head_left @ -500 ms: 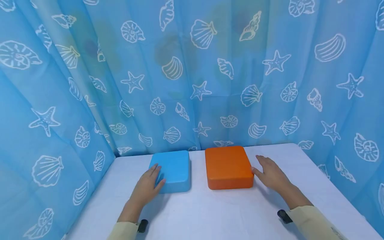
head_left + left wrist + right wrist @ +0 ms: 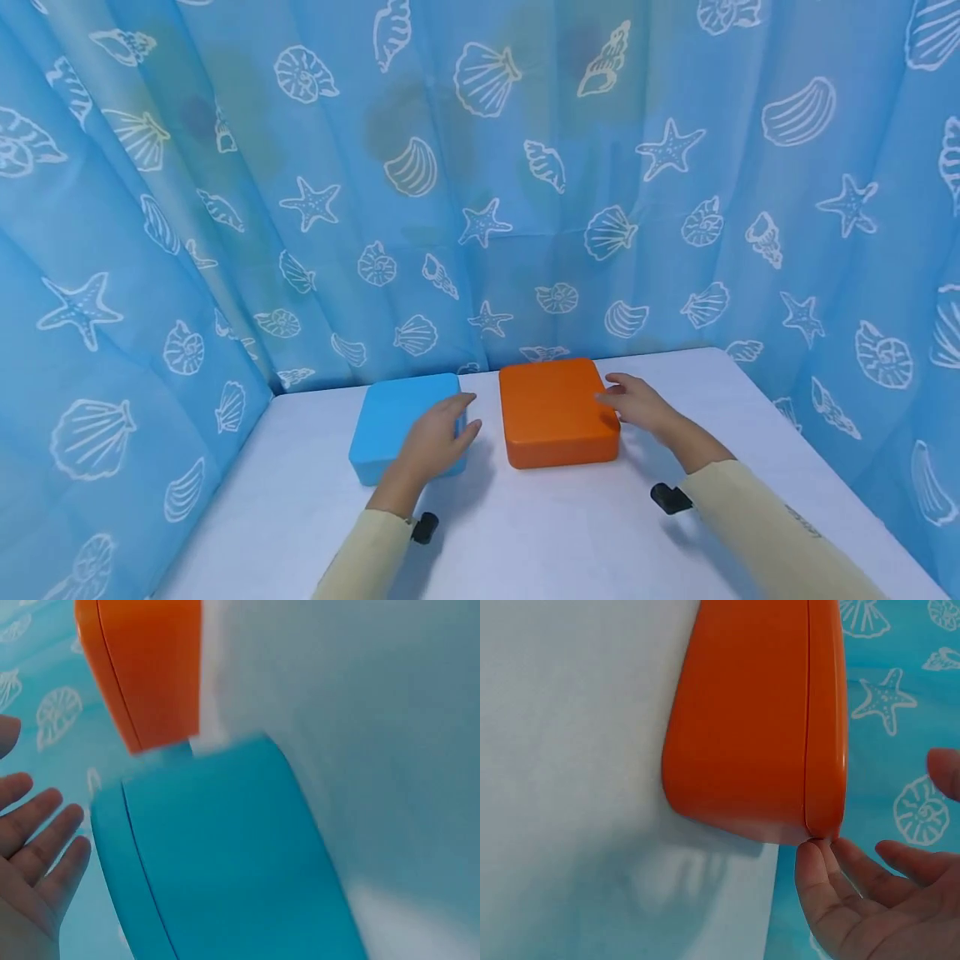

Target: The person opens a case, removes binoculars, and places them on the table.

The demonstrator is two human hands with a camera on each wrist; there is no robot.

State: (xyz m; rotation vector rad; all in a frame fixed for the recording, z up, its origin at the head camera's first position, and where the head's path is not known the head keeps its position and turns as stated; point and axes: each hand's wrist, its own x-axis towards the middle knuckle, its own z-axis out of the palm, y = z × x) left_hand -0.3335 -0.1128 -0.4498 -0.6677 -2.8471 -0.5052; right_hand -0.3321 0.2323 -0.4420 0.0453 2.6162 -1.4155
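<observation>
A light blue lidded box (image 2: 405, 417) lies on the white table, left of an orange lidded box (image 2: 558, 408). My left hand (image 2: 438, 442) hovers over the blue box's right side, fingers loosely spread and nothing in them. In the left wrist view those fingers (image 2: 45, 840) stand apart from the blue box's wall (image 2: 232, 862). At the orange box's right side is my right hand (image 2: 637, 408). The right wrist view has its fingertips (image 2: 814, 851) right at the lid's seam near one corner (image 2: 821, 817), the other fingers extended.
The white tablecloth (image 2: 555, 533) stretches in front of both boxes. A blue curtain (image 2: 480, 208) with white shells and starfish hangs behind the table and along its sides. Each cream sleeve has a small black device (image 2: 670, 498) at the wrist.
My left hand has moved right, from the blue box's left front part to above its right side. The right hand has come in to the orange box's right edge. The head view has shifted slightly.
</observation>
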